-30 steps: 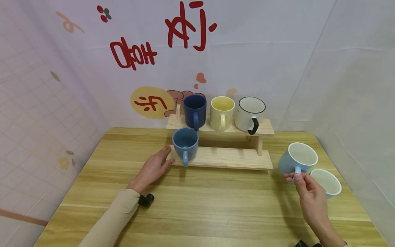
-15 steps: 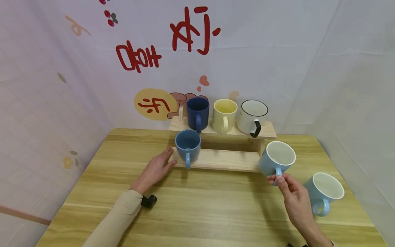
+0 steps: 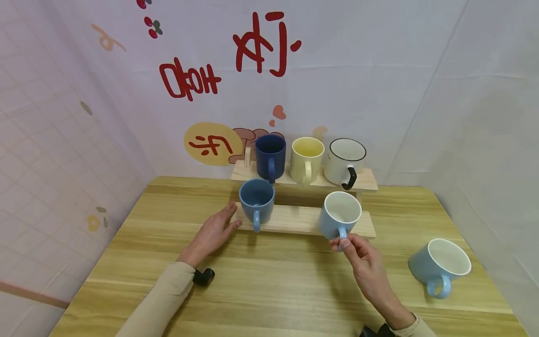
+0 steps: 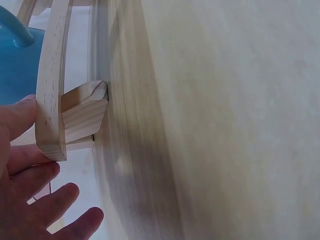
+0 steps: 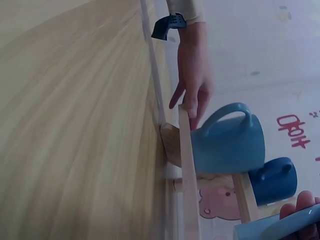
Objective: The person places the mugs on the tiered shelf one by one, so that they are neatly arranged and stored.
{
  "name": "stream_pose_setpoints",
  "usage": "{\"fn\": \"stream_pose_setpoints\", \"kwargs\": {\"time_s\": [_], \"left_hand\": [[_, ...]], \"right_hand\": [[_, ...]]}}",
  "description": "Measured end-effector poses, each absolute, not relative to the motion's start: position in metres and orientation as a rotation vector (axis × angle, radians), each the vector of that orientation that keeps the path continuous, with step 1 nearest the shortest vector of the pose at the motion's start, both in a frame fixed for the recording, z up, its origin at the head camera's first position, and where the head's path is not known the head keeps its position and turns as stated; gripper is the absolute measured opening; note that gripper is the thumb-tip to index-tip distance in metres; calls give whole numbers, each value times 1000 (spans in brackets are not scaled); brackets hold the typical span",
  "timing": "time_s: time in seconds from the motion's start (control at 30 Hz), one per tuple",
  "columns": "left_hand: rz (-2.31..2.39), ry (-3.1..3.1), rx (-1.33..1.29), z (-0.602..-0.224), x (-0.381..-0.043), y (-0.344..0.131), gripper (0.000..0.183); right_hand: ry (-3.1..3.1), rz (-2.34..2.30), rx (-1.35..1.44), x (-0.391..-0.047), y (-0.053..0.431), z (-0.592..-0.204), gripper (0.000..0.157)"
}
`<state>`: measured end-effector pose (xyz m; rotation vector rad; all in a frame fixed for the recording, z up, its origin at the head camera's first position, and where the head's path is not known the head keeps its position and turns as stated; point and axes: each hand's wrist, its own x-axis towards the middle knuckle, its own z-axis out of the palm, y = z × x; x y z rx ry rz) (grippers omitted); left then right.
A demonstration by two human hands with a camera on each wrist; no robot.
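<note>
My right hand (image 3: 364, 267) pinches the handle of a light blue mug (image 3: 332, 222) with a white inside. It holds this mug upright over the right part of the wooden rack's lower board (image 3: 294, 219); whether they touch, I cannot tell. In the right wrist view, only part of the held mug (image 5: 270, 227) and some fingers (image 5: 303, 202) show. My left hand (image 3: 212, 231) grips the board's left end, thumb and index finger about it in the left wrist view, other fingers spread. Beside it a medium blue mug (image 3: 257, 201) stands on that board, handle towards me.
On the rack's upper board (image 3: 370, 180) stand a dark blue mug (image 3: 271, 157), a yellow mug (image 3: 306, 161) and a white mug (image 3: 343, 164) with a black rim and handle. Another light blue mug (image 3: 438, 264) stands on the table (image 3: 269, 299) at the right.
My right hand has carried the light blue mug leftward from beside the other light blue mug to over the lower board. My left hand stays at the board's end. The view has shifted slightly.
</note>
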<state>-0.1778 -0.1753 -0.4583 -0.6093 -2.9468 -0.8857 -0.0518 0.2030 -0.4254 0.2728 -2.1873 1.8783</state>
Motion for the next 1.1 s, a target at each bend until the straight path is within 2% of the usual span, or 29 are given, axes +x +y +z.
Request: {"fn": "stream_pose_setpoints", "kwargs": {"time_s": [0.33,0.63,1.1], "left_hand": [[-892,-2948,-602,-457,-175,-177,63],[-893,-2929,-624,-456,-177,-176,61],[-904,-2914,-636,-460,-177,-175,62]], "right_hand": [[-2243,1956,262,-64,179,-436,23],[-2240,1949,382,-76,164,-437,21],[-2286,2019,355,-88,147,-440,25]]}}
